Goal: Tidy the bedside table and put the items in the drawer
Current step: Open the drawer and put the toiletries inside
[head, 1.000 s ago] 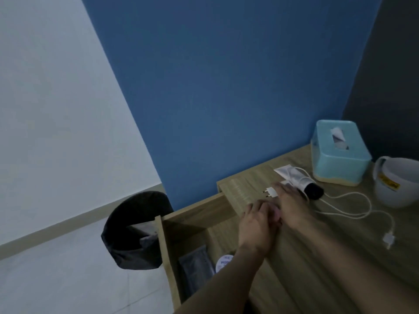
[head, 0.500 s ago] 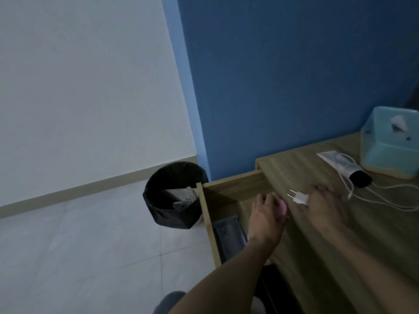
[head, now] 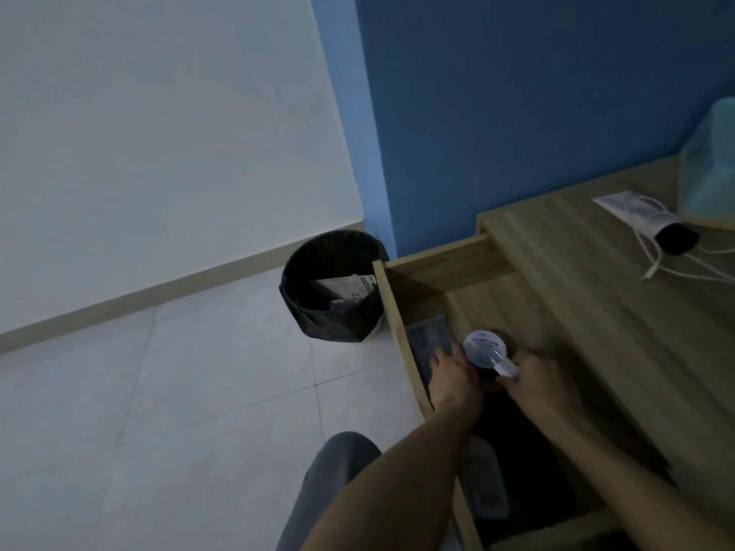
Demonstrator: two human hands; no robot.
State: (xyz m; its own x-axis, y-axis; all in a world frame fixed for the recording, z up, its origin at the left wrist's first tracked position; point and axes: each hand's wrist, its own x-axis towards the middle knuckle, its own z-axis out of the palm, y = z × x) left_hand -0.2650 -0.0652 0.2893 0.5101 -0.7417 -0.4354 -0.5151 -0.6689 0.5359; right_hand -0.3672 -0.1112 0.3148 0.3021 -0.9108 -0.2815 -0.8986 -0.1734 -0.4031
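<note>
Plug (head: pixel 504 366) now over drawer (head: pixel 391 312), between right fingers (head: pixel 525 357)

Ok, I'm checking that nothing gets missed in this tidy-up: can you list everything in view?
bedside table: 1, light wood, right of view
drawer: 1, light wood, pulled open
jar: 1, dark with white lid, in drawer between the hands
pouch: 1, dark grey, in drawer, left of jar
flat pale object: 1, greyish, in the dark space beneath the left forearm; too dim to identify
tube: 1, white with black cap, on table top
cable: 1, white, on table top by tube
tissue box: 1, teal, table top, right edge
waste bin: 1, black, on floor beside drawer, papers inside
plug: 1, white, over jar
knee: 1, grey trousers, bottom
left hand: 1, in drawer; grasp hidden
right hand: 1, pinches plug
</note>
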